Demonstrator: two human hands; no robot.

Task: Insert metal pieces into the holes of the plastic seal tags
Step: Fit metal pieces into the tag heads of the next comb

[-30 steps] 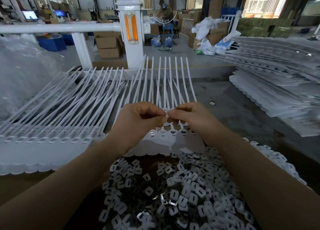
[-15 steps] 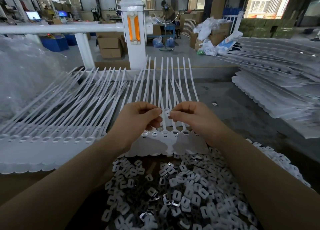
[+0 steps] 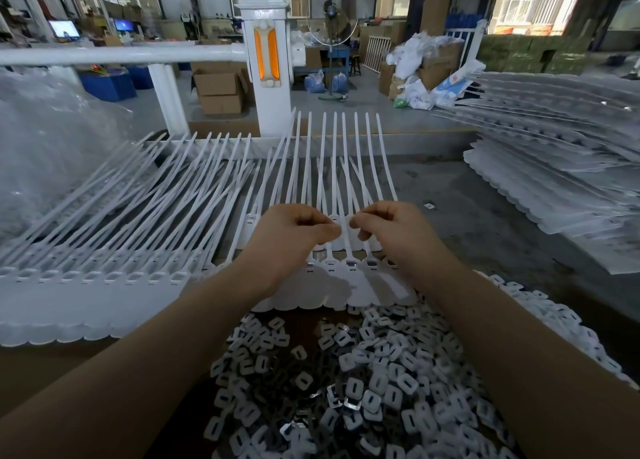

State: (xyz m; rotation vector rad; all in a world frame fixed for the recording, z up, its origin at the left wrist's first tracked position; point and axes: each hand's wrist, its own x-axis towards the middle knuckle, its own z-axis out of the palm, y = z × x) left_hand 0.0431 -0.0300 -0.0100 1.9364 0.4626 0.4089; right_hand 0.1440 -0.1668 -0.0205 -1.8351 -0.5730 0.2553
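1. Left hand (image 3: 291, 240) is seen curled, fingertips pinched; whether anything is held cannot be told.
2. White seal tags (image 3: 349, 278) are laid centre, straps running away from the viewer, heads near.
3. Right hand (image 3: 391, 237) is curled likewise; contents cannot be told.
4. Metal pieces (image 3: 346, 389) are heaped below.

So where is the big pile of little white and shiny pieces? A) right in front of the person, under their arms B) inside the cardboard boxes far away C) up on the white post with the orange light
A: the pile of small pieces lies just below the left hand and right hand, nearer than the seal tags.
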